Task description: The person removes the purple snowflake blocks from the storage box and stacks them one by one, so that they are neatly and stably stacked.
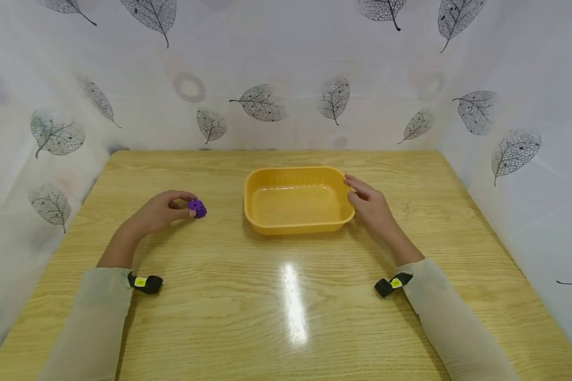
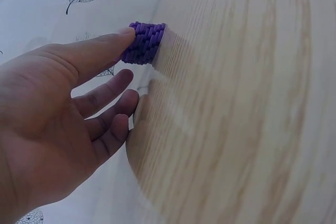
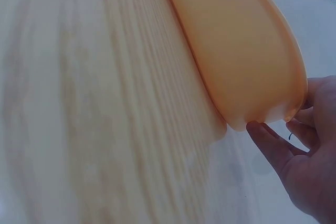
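Observation:
A small purple cylinder (image 1: pixel 197 208) with a knobby, woven-looking surface stands on the table at left. My left hand (image 1: pixel 164 211) pinches it between thumb and forefinger; in the left wrist view the thumb lies on its near side, and the other fingers are loosely bent below. Further right is a yellow rectangular plastic basin (image 1: pixel 295 228) with rounded corners, with nothing in it. At its right end my right hand (image 1: pixel 373 209) holds the rim. In the right wrist view the thumb (image 3: pixel 270 142) touches the outer wall, while some fingertips are hidden behind the rim.
The wood-grain table (image 1: pixel 248 296) carries both the cylinder and the basin. A white curtain (image 1: pixel 286 63) printed with leaves hangs behind the table and along its sides. Black bands with small boxes (image 1: pixel 148 284) sit at both wrists over light sleeves.

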### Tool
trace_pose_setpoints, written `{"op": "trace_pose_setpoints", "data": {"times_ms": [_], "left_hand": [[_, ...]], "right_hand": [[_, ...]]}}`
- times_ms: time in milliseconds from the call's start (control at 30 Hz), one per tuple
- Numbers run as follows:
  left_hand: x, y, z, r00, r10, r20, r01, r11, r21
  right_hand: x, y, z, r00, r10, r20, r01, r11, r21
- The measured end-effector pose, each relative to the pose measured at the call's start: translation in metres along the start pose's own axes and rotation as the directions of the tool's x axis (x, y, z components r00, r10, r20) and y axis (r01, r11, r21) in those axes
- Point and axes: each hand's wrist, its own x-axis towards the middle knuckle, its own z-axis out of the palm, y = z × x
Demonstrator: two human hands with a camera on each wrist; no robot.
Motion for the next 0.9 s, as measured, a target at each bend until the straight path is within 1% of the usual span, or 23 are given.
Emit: {"op": "trace_pose_setpoints", "data": {"times_ms": [167, 300, 533, 600, 667, 700, 800, 900], "left_hand": [[0.000, 0.002, 0.000, 1.000, -0.004, 0.007, 0.004, 1.000, 0.002], [0.000, 0.004, 0.002, 1.000, -0.002, 0.011, 0.002, 1.000, 0.004], [-0.001, 0.006, 0.001, 1.000, -0.008, 0.014, 0.008, 1.000, 0.019], [-0.001, 0.006, -0.001, 1.000, -0.012, 0.014, 0.012, 1.000, 0.017], [-0.002, 0.006, -0.002, 1.000, -0.012, 0.013, 0.012, 1.000, 0.011], [-0.003, 0.005, -0.003, 1.000, -0.011, 0.013, 0.011, 1.000, 0.008], [-0.004, 0.004, -0.003, 1.000, -0.015, 0.015, 0.015, 1.000, -0.005], [-0.003, 0.003, -0.002, 1.000, -0.008, -0.004, 0.008, 1.000, -0.003]], "right_hand": [[0.000, 0.000, -0.001, 1.000, 0.001, 0.001, -0.001, 1.000, 0.004], [0.001, 0.006, -0.002, 1.000, 0.004, -0.001, -0.004, 1.000, 0.018], [0.006, 0.036, -0.001, 1.000, 0.015, -0.025, -0.014, 0.999, 0.033], [0.007, 0.039, -0.001, 0.999, 0.011, -0.032, -0.010, 1.000, 0.029], [0.007, 0.040, -0.001, 0.999, 0.006, -0.034, -0.005, 1.000, 0.025], [0.006, 0.035, -0.002, 0.999, 0.012, -0.030, -0.011, 1.000, 0.023], [0.007, 0.034, -0.004, 1.000, 0.013, -0.022, -0.013, 1.000, 0.014], [0.007, 0.032, -0.007, 0.999, 0.035, -0.019, -0.035, 0.999, 0.009]]}}
